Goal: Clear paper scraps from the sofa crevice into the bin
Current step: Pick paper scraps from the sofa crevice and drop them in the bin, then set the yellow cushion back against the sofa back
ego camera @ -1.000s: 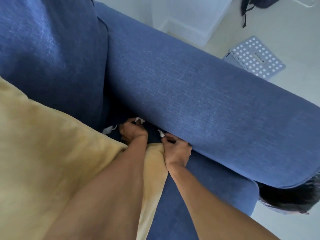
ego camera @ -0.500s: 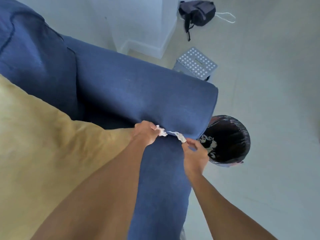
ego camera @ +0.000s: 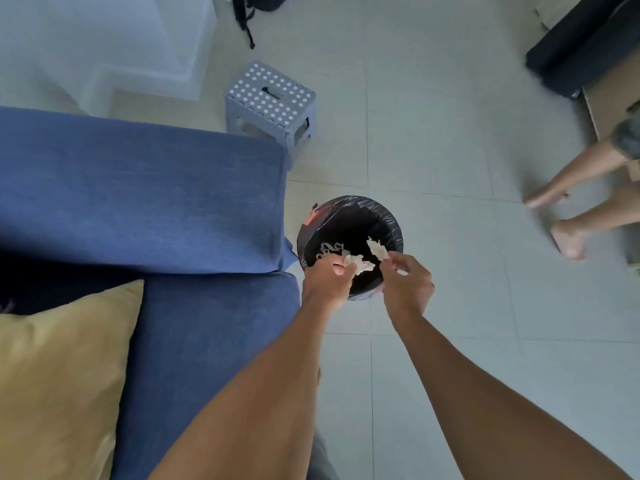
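A round bin (ego camera: 375,211) lined with a black bag stands on the floor just off the blue sofa's (ego camera: 138,188) armrest corner. My left hand (ego camera: 327,280) is over the bin's near rim, pinching a crumpled white paper scrap (ego camera: 360,263). My right hand (ego camera: 408,282) is beside it over the same rim, fingers closed on another white scrap (ego camera: 376,249) that sticks up above the opening. More white scraps (ego camera: 329,249) lie inside the bin. The sofa crevice shows as a dark gap (ego camera: 52,278) between armrest and seat.
A mustard cushion (ego camera: 62,375) lies on the sofa seat at the lower left. A grey dotted step stool (ego camera: 270,98) stands behind the armrest. Another person's bare legs and feet (ego camera: 568,216) are on the tiled floor at the right. A dark bag (ego camera: 252,5) lies at the top.
Both hands lifted out of the sofa crevice with scraps, crossed the armrest's end and now hover over the bin. The view swung right from the sofa to the floor.
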The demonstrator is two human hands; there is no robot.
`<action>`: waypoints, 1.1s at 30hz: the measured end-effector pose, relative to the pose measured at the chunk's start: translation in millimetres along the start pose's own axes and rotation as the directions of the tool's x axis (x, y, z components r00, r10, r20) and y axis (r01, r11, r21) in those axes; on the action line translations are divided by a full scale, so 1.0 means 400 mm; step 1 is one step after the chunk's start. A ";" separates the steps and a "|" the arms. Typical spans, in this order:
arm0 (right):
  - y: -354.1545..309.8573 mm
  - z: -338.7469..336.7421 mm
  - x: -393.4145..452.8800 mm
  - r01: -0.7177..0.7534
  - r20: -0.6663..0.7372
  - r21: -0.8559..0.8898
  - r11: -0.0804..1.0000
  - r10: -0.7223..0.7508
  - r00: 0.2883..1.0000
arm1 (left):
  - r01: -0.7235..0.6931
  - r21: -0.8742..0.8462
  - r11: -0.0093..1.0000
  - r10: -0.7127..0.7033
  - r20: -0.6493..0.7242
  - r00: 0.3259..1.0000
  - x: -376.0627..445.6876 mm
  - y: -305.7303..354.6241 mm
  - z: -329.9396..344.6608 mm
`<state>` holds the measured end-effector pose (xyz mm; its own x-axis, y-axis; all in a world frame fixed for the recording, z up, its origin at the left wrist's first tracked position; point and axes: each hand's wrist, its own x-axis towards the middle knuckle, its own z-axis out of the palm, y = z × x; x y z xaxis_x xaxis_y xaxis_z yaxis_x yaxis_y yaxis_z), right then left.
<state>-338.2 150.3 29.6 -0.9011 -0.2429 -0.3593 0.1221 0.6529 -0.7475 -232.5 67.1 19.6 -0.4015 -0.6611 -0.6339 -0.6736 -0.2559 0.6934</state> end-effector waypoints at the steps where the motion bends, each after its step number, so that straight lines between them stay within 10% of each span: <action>1: 0.005 0.000 0.029 -0.027 0.048 -0.029 0.999 0.028 0.998 | 0.013 0.000 1.000 -0.013 0.006 1.000 0.023 0.002 0.019; 11: 0.008 0.054 0.171 -0.077 0.298 -0.215 0.974 0.140 0.944 | 0.129 0.018 0.991 -0.130 0.142 0.981 0.150 -0.054 0.030; 22: -0.171 0.160 -0.045 0.251 0.437 -0.119 0.961 -0.176 0.882 | 0.164 -0.224 0.961 -0.199 -0.143 0.970 -0.062 -0.076 -0.158; 28: -0.301 0.158 -0.350 0.425 0.623 0.023 0.905 -0.345 0.702 | 0.094 -0.437 0.895 -0.285 -0.397 0.873 -0.362 -0.129 -0.305; 33: -0.404 0.178 -0.587 0.515 0.809 0.118 0.849 -0.383 0.447 | -0.060 -0.568 0.821 -0.407 -0.655 0.637 -0.594 -0.222 -0.437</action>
<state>-117.0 50.7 195.0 -0.1127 -0.9386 -0.3260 -0.3114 0.3450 -0.8854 31.2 123.6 168.7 0.4249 -0.7787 -0.4616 -0.1762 -0.5713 0.8016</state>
